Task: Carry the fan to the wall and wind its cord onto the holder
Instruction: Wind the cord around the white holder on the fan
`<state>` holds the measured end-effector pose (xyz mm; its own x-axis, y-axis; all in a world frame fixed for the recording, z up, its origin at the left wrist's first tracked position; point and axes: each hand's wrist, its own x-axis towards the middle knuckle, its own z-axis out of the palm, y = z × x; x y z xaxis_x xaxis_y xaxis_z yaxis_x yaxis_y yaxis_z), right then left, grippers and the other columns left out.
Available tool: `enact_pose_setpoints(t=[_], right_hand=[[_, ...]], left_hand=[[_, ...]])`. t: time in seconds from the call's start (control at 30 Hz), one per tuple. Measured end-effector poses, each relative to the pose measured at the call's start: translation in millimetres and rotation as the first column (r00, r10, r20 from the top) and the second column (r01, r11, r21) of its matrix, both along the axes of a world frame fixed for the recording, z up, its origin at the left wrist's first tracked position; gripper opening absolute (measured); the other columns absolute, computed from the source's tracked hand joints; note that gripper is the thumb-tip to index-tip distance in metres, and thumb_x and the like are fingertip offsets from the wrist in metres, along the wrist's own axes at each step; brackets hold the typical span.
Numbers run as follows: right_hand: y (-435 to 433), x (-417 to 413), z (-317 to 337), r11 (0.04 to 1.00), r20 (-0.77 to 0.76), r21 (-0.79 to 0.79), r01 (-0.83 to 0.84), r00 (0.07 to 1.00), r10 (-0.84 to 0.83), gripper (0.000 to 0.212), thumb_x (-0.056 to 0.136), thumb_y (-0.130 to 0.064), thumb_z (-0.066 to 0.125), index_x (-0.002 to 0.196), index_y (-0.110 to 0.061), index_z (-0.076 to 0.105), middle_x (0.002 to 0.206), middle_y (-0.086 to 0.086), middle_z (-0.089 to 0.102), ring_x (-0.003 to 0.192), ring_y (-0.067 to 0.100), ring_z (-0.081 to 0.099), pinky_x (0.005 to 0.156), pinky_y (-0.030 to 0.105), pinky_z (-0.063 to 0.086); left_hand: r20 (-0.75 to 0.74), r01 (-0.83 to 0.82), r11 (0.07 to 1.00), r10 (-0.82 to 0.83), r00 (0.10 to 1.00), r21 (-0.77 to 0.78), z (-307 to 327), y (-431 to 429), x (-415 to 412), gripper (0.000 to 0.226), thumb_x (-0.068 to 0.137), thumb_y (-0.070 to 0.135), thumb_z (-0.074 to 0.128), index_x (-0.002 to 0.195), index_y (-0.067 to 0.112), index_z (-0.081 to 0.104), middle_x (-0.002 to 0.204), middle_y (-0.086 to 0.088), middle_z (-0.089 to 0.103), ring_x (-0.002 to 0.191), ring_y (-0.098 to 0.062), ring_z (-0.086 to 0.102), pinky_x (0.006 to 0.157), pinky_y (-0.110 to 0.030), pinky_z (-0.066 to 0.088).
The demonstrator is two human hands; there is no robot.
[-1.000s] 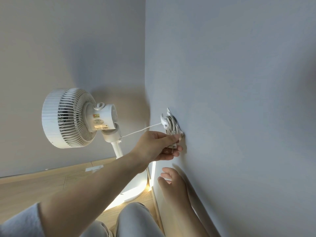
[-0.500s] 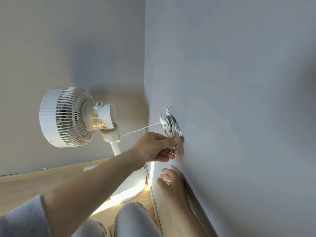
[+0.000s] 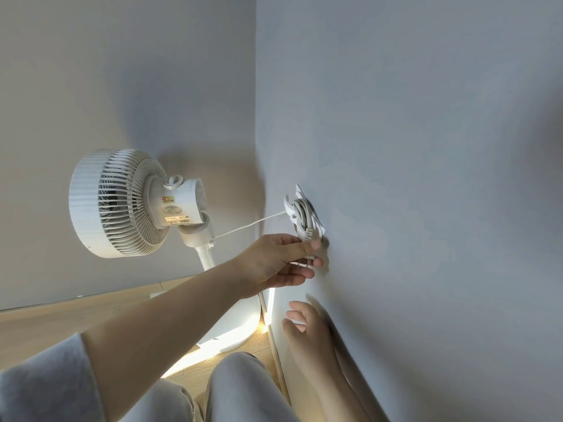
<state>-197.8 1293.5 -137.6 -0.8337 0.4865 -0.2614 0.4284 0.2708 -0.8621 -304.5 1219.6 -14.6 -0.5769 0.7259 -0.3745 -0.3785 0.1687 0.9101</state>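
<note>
The white pedestal fan point(image 3: 122, 205) stands in the room corner, its head turned left. Its thin white cord point(image 3: 249, 225) runs taut from the fan neck to the white cord holder point(image 3: 300, 193) fixed on the right wall. Several loops of cord are wound around the holder. My left hand point(image 3: 274, 260) reaches up just below the holder and pinches the plug point(image 3: 307, 237), whose metal prongs stick out between my fingers. My right hand point(image 3: 307, 333) hovers lower beside the wall, fingers loosely apart, holding nothing.
The grey-blue wall point(image 3: 426, 178) fills the right side. The fan's round base point(image 3: 237, 327) rests on the wooden floor point(image 3: 61, 318) by the baseboard. My knees in grey trousers point(image 3: 240, 388) are at the bottom.
Hardly anything has moved. My left hand stays at the plug under the holder and my right hand stays low by the wall. The view has shifted slightly.
</note>
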Motion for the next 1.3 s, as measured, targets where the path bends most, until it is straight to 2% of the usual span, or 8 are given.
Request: enact_pose_setpoints(t=[0.27,0.4,0.53,0.7,0.83,1.03,1.2,1.3], right_hand=[[-0.3,10.5,-8.3,1.000,0.014,-0.016,-0.003,1.000,0.003,0.036,0.089,-0.018,0.053,0.125,-0.022,0.054,0.108,-0.012,0.058,0.100,0.003,0.056,0.075,0.008,0.039],[-2.6,18.3,-13.3,0.999,0.032,-0.031,0.008,0.999,-0.007,0.036,0.089,-0.018,0.054,0.125,-0.022,0.054,0.107,-0.012,0.059,0.097,0.000,0.056,0.075,0.008,0.039],[-3.0,20.6,-13.8,0.999,0.031,-0.037,0.019,0.999,-0.018,0.036,0.088,-0.016,0.054,0.124,-0.020,0.055,0.106,-0.011,0.059,0.097,0.000,0.057,0.079,0.011,0.040],[-3.9,20.6,-12.1,0.999,0.033,-0.031,0.024,0.999,-0.023,0.036,0.088,-0.015,0.054,0.123,-0.019,0.056,0.104,-0.011,0.060,0.096,0.000,0.057,0.084,0.015,0.043],[-4.2,21.3,-9.2,0.999,0.033,-0.030,0.020,0.999,-0.019,0.035,0.088,-0.015,0.054,0.123,-0.019,0.056,0.104,-0.011,0.059,0.096,-0.001,0.057,0.087,0.018,0.047],[-5.1,22.6,-8.2,0.999,0.031,-0.029,0.027,0.999,-0.026,0.035,0.089,-0.017,0.054,0.124,-0.020,0.055,0.105,-0.011,0.059,0.094,0.000,0.057,0.090,0.023,0.050],[-5.1,22.1,-9.5,0.999,0.038,-0.025,0.028,0.999,-0.027,0.035,0.089,-0.016,0.054,0.124,-0.019,0.056,0.106,-0.010,0.059,0.102,0.007,0.060,0.090,0.023,0.050],[-4.0,22.0,-10.8,0.999,0.042,-0.034,0.031,0.999,-0.030,0.034,0.089,-0.016,0.053,0.123,-0.019,0.056,0.111,-0.008,0.061,0.102,0.007,0.060,0.088,0.022,0.050]], left_hand=[[0.058,0.060,0.996,-0.063,0.996,0.059,-6.2,1.3,-2.8,0.014,0.080,0.032,0.069,0.086,0.019,0.065,0.089,-0.001,0.072,0.065,-0.011,0.064,0.062,-0.020,0.054],[0.096,0.036,0.993,-0.047,0.994,0.112,-9.9,0.3,0.2,0.027,0.075,0.040,0.066,0.089,0.017,0.061,0.084,-0.001,0.070,0.060,-0.011,0.061,0.058,-0.019,0.053],[0.227,-0.044,0.979,-0.002,0.974,0.199,-20.0,0.7,4.0,0.037,0.079,0.045,0.057,0.103,0.016,0.057,0.076,0.001,0.066,0.058,-0.012,0.057,0.056,-0.020,0.053],[0.358,-0.045,0.968,-0.048,0.932,0.248,-21.1,2.1,6.0,0.016,0.089,0.034,0.054,0.092,0.021,0.064,0.084,0.000,0.068,0.069,-0.015,0.061,0.070,-0.025,0.054],[0.327,-0.063,0.980,-0.001,0.945,0.187,-19.5,8.2,5.4,0.013,0.081,0.031,0.067,0.086,0.020,0.066,0.084,-0.001,0.069,0.070,-0.015,0.064,0.076,-0.028,0.052],[0.166,-0.083,0.991,0.064,0.984,0.105,-23.1,17.0,-1.0,0.009,0.076,0.022,0.075,0.081,0.019,0.068,0.080,0.002,0.070,0.066,-0.013,0.064,0.078,-0.028,0.053],[0.031,-0.105,0.994,0.104,0.994,0.027,-31.2,16.2,-3.2,0.029,0.074,0.025,0.077,0.098,0.012,0.064,0.086,-0.003,0.069,0.069,-0.014,0.064,0.078,-0.028,0.056],[-0.085,-0.172,0.985,0.170,0.982,-0.016,-37.9,16.0,-6.4,0.022,0.075,0.022,0.077,0.091,0.012,0.065,0.085,-0.003,0.068,0.071,-0.015,0.065,0.073,-0.025,0.058]])
